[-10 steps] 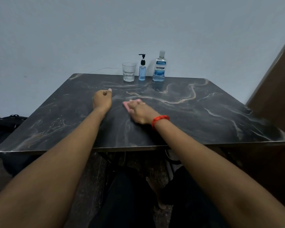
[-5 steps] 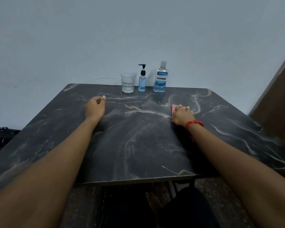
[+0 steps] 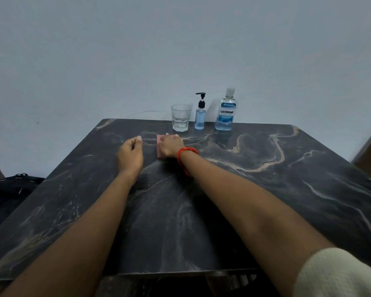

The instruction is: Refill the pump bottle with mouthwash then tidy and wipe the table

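Right hand (image 3: 171, 146) flat — pink cloth (image 3: 159, 146), marbled table (image 3: 266, 189).

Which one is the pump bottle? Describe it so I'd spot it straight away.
Look to the far edge of the dark marble table, against the wall, where three things stand in a row. The pump bottle is the middle one, between the empty glass and the Listerine bottle. It is the slimmest, holds blue liquid and alone has a black pump top.

glass (image 3: 181, 117), pump bottle (image 3: 200, 116), mouthwash bottle (image 3: 226, 113) lining far table (image 3: 287, 179) edge, open tabletop right
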